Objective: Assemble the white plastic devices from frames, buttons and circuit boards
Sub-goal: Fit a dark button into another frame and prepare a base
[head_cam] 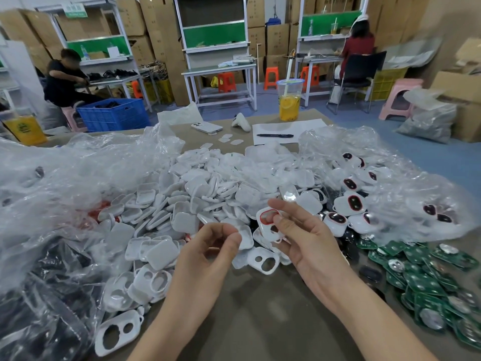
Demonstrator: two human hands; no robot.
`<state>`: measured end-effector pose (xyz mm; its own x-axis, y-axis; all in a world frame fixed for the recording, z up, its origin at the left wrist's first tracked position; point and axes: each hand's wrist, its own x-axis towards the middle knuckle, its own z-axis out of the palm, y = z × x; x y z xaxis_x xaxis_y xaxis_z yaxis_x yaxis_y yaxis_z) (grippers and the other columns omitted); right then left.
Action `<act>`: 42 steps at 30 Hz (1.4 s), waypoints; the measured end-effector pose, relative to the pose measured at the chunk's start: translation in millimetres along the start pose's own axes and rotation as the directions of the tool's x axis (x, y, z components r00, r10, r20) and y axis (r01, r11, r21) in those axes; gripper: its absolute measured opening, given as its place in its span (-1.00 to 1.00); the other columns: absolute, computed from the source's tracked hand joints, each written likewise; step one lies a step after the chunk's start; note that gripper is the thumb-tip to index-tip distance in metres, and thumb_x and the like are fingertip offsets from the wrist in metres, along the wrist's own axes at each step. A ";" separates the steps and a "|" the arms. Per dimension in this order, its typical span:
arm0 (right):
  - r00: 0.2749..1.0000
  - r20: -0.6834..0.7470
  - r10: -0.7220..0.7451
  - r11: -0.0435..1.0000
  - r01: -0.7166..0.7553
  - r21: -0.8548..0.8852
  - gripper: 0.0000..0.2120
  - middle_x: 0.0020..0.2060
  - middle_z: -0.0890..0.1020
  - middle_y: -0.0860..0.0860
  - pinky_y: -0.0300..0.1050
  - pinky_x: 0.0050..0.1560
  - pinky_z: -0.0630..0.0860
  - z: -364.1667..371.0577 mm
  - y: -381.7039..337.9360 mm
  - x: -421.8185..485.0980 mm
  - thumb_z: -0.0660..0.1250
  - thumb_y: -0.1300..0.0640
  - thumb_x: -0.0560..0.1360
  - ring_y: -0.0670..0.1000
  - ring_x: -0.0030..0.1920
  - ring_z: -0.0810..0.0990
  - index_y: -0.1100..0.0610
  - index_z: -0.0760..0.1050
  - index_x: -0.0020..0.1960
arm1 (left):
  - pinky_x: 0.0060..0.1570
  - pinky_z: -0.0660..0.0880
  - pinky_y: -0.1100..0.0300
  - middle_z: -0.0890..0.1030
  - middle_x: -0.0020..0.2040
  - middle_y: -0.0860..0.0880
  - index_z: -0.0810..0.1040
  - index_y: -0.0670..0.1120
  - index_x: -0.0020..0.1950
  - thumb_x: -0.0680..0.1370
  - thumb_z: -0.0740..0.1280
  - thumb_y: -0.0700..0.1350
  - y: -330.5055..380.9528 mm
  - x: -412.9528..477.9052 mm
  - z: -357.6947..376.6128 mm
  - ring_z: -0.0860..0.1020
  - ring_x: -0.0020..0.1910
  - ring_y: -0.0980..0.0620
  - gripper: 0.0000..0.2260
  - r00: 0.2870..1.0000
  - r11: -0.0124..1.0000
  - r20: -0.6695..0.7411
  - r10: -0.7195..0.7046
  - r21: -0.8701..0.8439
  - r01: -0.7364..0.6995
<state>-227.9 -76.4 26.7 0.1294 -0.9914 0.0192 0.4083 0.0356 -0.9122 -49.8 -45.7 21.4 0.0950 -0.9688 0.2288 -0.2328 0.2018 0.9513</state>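
White frame with red-rimmed window (269, 221) was held tilted, pinched in the right hand (299, 241) over the pile. Loose two-hole frames (145, 282) lay heaped lower left, with a single frame (264, 261) flat just below the held one. Square white covers (197, 183) were piled in the centre. Green circuit boards (421, 277) lay overlapping on the right. Assembled white devices (348, 204) with dark windows sat behind the boards.

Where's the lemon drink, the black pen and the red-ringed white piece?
Clear plastic cup of yellow lemon drink (289, 106): head view, lower half.
Black pen (274, 136): head view, mid-barrel.
Red-ringed white plastic frame (263, 227): head view, white face.
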 end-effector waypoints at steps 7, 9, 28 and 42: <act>0.999 -0.015 -0.028 0.999 0.029 0.022 -0.70 -0.04 0.72 0.01 -0.26 -0.12 0.57 -1.3 0.7 1.3 0.34 0.29 0.55 -0.11 -0.03 0.65 -0.07 0.70 0.05 | -0.17 0.43 0.46 0.70 -0.10 0.14 0.65 0.24 -0.03 0.59 0.36 -0.01 0.3 0.4 -1.4 0.61 -0.15 0.24 -0.87 1.000 1.000 -0.014 0.001 0.016 -0.001; 0.999 -0.020 -0.043 0.998 0.044 0.050 -0.69 -0.04 0.72 0.01 -0.27 -0.13 0.58 -1.8 0.3 1.5 0.34 0.33 0.54 -0.11 -0.04 0.66 -0.05 0.70 0.06 | -0.11 0.43 0.46 0.70 -0.06 0.17 0.64 0.26 0.01 0.60 0.35 0.01 -1.4 -0.6 -1.3 0.62 -0.07 0.25 -0.87 1.000 0.999 0.018 0.010 0.052 -0.011; 0.998 -0.048 -0.031 0.946 0.045 0.320 -0.48 -0.26 0.55 0.00 -0.12 -0.14 0.64 -15.2 -3.3 2.3 0.10 0.53 0.46 0.01 -0.23 0.59 0.08 0.73 -0.05 | 0.08 0.33 0.40 0.51 0.04 0.32 0.58 0.20 0.14 0.60 0.13 0.29 -7.5 -11.5 -2.9 0.44 0.06 0.33 -0.68 0.877 0.721 0.418 0.238 0.529 -0.447; 0.999 -0.042 0.014 0.973 -0.004 0.231 -0.66 -0.39 0.42 -0.03 -0.27 -0.44 0.41 -5.0 -2.5 -5.1 0.35 0.38 0.51 -0.10 -0.45 0.40 -0.04 0.73 -0.10 | 0.15 0.34 0.09 0.61 0.03 0.11 0.64 0.05 0.14 0.61 0.28 0.05 -14.5 -2.1 -17.3 0.53 0.08 -0.02 -0.80 0.987 0.479 0.032 0.158 0.872 -0.105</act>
<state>-234.1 -72.0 26.8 0.0966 -0.9953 -0.0108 0.6052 0.0673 -0.7932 -29.9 -44.1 10.7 0.0265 -0.9288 0.3695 -0.9650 0.0728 0.2520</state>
